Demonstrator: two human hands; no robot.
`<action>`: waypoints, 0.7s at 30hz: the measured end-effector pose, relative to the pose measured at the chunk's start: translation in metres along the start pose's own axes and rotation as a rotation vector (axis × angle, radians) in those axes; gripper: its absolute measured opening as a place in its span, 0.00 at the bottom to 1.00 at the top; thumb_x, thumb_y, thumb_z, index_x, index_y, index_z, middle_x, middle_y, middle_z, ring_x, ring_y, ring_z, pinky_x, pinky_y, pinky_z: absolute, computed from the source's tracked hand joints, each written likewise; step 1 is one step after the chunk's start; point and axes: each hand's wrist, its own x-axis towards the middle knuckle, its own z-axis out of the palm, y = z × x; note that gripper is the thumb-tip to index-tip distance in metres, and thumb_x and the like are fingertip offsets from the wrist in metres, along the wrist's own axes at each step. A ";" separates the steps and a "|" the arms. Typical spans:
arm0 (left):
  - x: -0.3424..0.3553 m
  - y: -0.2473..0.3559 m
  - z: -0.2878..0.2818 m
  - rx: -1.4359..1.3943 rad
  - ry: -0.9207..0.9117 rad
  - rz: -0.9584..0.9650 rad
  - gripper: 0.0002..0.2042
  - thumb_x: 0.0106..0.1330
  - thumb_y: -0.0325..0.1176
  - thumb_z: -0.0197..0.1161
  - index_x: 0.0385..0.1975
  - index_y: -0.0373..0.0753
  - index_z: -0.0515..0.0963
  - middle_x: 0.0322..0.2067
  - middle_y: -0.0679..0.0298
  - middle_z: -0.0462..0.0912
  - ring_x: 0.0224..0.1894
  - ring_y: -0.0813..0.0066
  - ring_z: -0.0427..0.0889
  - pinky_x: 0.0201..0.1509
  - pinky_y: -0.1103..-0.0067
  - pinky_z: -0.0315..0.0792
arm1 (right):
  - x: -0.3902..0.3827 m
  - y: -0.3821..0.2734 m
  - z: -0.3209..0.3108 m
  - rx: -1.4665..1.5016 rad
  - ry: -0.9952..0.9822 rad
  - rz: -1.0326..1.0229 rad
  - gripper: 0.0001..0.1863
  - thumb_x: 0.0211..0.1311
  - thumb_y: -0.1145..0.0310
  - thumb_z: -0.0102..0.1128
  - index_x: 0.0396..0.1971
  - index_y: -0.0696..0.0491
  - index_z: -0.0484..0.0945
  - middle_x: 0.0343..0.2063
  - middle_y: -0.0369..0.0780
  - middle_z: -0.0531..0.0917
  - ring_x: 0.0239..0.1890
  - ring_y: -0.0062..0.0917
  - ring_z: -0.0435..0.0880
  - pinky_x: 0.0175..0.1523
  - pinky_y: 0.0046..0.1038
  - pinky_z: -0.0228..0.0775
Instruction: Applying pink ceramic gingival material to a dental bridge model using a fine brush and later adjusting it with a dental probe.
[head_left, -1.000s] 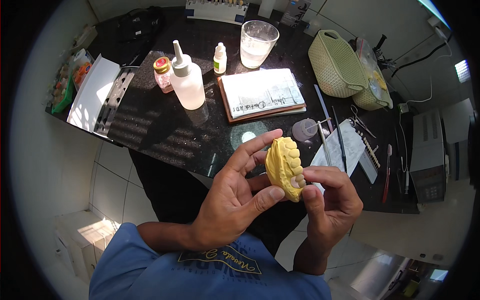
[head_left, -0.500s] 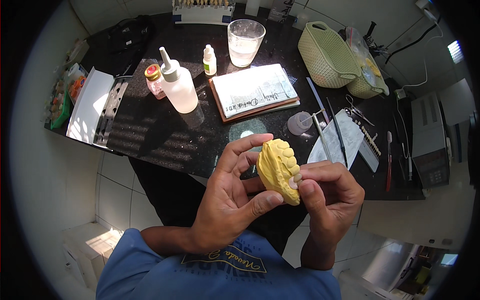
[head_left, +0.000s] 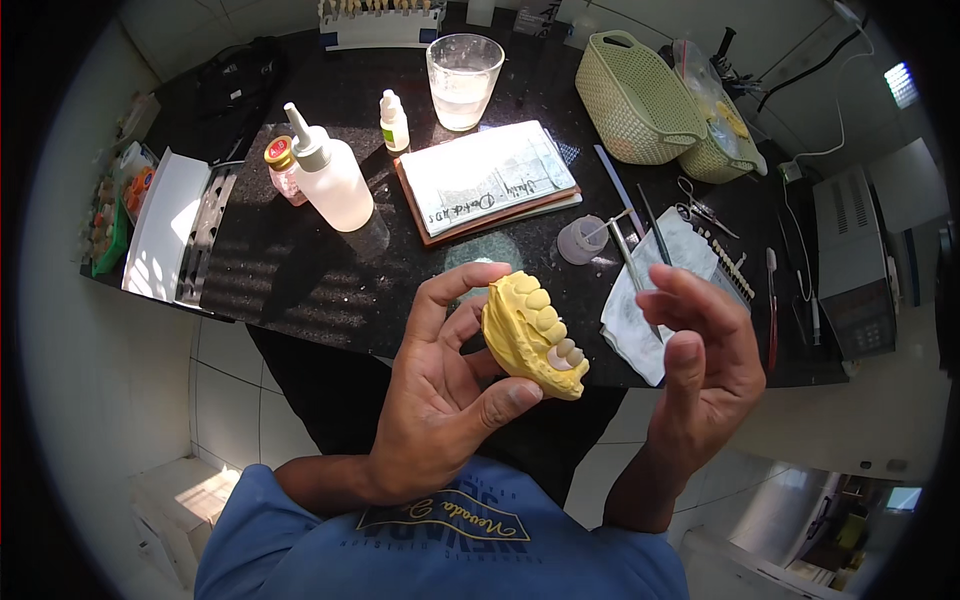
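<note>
My left hand point(head_left: 430, 385) grips a yellow plaster dental model point(head_left: 520, 325) between thumb and fingers, its row of teeth turned to the right. On the model's lower right sit greyish tooth crowns point(head_left: 569, 351) beside a pale pink patch point(head_left: 560, 362). To the right of the model, apart from it, my right hand point(head_left: 705, 365) is raised with thumb and fingers apart and nothing visible in it. Beyond that hand lies a white cloth point(head_left: 640, 330) with thin tools on it. A small translucent cup point(head_left: 582, 241) stands just past the model.
On the dark speckled counter point(head_left: 300, 310) stand a squeeze bottle point(head_left: 335, 185), a red-lidded jar point(head_left: 284, 172), a dropper bottle point(head_left: 393, 125) and a glass of liquid point(head_left: 464, 85). Papers on a brown folder point(head_left: 490, 180) lie mid-counter. Green baskets point(head_left: 640, 105), scissors point(head_left: 708, 208) and a toothbrush point(head_left: 771, 300) are at right.
My right hand has let go of the crowns on the model and moved right, its fingers opening. The left hand and model have shifted slightly left in view.
</note>
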 end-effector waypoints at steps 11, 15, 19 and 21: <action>0.017 -0.007 -0.018 -0.016 0.000 0.018 0.33 0.56 0.18 0.60 0.60 0.35 0.51 0.46 0.60 0.67 0.54 0.70 0.71 0.60 0.74 0.66 | 0.026 0.053 -0.055 -0.841 -0.348 0.043 0.09 0.51 0.79 0.60 0.35 0.60 0.78 0.26 0.42 0.80 0.26 0.25 0.81 0.32 0.24 0.73; 0.023 -0.013 -0.022 -0.007 0.026 0.010 0.32 0.54 0.22 0.63 0.57 0.40 0.54 0.49 0.56 0.67 0.52 0.72 0.72 0.59 0.71 0.67 | 0.025 0.055 -0.050 -0.896 -0.438 0.121 0.13 0.49 0.80 0.60 0.38 0.59 0.77 0.27 0.42 0.80 0.25 0.25 0.80 0.31 0.25 0.73; 0.026 -0.009 -0.016 -0.106 0.018 0.021 0.31 0.54 0.24 0.65 0.54 0.42 0.54 0.56 0.46 0.64 0.52 0.72 0.72 0.58 0.71 0.68 | 0.027 0.056 -0.049 -0.935 -0.353 0.174 0.15 0.47 0.81 0.58 0.39 0.60 0.76 0.26 0.41 0.78 0.23 0.22 0.78 0.30 0.23 0.72; 0.024 -0.008 -0.017 -0.125 0.006 0.027 0.31 0.54 0.24 0.66 0.53 0.43 0.53 0.51 0.47 0.70 0.51 0.70 0.75 0.57 0.72 0.69 | 0.029 0.053 -0.056 -0.860 -0.212 0.165 0.15 0.46 0.81 0.57 0.38 0.60 0.76 0.25 0.39 0.77 0.23 0.19 0.75 0.29 0.20 0.70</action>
